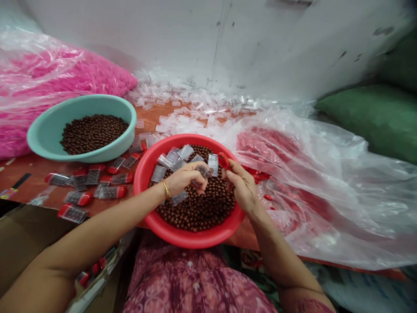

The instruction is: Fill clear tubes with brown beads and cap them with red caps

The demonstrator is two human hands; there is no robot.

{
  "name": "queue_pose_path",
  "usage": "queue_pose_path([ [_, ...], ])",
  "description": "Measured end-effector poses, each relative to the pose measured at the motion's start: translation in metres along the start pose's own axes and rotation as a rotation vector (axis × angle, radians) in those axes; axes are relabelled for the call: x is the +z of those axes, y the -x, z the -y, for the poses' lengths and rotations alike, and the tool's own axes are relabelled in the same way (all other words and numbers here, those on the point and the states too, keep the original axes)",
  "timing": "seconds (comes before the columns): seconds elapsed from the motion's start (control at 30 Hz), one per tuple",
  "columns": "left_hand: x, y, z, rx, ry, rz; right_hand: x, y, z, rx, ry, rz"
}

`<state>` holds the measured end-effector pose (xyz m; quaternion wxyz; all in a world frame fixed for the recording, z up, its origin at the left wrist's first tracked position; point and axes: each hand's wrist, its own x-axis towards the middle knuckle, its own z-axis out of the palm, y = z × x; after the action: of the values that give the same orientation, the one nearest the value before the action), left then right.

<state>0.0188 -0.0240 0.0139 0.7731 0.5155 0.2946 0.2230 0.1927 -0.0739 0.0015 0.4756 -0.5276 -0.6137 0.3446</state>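
Over a red basin (142, 182) of small round brown balls (202, 208), my left hand (187, 177) is closed round a clear plastic case (204, 169) that looks filled with the balls. My right hand (240, 182) pinches a red cap (223, 160) between thumb and fingers, a little to the right of the case. Cap and case are apart. Several empty clear cases (158, 173) lie on the balls near my left hand, and another clear case (213, 164) lies between the two hands.
Filled cases with red caps (78, 198) lie left of the basin. Behind them stands a teal basin (42, 141) of brown balls. Loose clear cases (208, 108) cover the table's back. A bag of pink pieces (81, 69) is left, a plastic bag of red pieces (270, 143) right.
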Motion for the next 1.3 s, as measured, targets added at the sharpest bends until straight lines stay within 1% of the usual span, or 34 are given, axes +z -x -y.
queue_pose_path([
  [0.1,0.001,0.0,0.0,0.016,-0.005,0.013,0.002,0.001,0.001,-0.036,0.019,-0.026],
  [0.17,0.003,0.0,0.0,0.023,-0.05,0.023,0.003,0.001,0.004,-0.066,0.05,-0.037],
  [0.23,0.004,0.0,0.0,0.022,-0.09,0.008,0.002,0.0,0.009,-0.075,0.035,-0.031],
  [0.3,0.005,0.0,-0.001,0.001,-0.113,0.006,0.001,-0.002,0.013,-0.047,-0.016,0.032],
  [0.4,0.005,0.0,-0.001,-0.052,-0.143,0.06,-0.001,-0.007,0.017,0.031,-0.093,0.205],
  [0.47,0.004,0.0,-0.001,-0.07,-0.147,0.071,0.0,-0.01,0.018,0.077,-0.142,0.254],
  [0.6,0.003,0.0,0.0,-0.068,-0.131,0.052,0.002,-0.011,0.016,0.139,-0.197,0.227],
  [0.73,0.002,-0.001,-0.001,-0.041,-0.101,0.011,-0.002,-0.007,0.01,0.108,-0.195,0.204],
  [0.83,0.002,-0.002,0.0,-0.01,-0.103,-0.038,-0.006,-0.003,0.005,0.074,-0.116,0.149],
  [0.93,0.005,-0.003,0.001,0.027,-0.16,-0.077,-0.005,0.001,0.001,-0.006,0.027,0.087],
  [1.07,0.009,-0.002,0.007,0.081,-0.243,-0.115,0.003,0.005,0.001,-0.223,0.26,0.039],
  [1.17,0.009,-0.001,0.013,0.169,-0.337,-0.156,0.003,0.006,0.002,-0.33,0.419,0.022],
  [1.23,0.008,-0.001,0.017,0.205,-0.408,-0.179,0.0,0.006,0.003,-0.401,0.502,0.052],
  [1.3,0.007,-0.001,0.018,0.192,-0.456,-0.191,-0.004,0.005,0.002,-0.472,0.551,0.111],
])
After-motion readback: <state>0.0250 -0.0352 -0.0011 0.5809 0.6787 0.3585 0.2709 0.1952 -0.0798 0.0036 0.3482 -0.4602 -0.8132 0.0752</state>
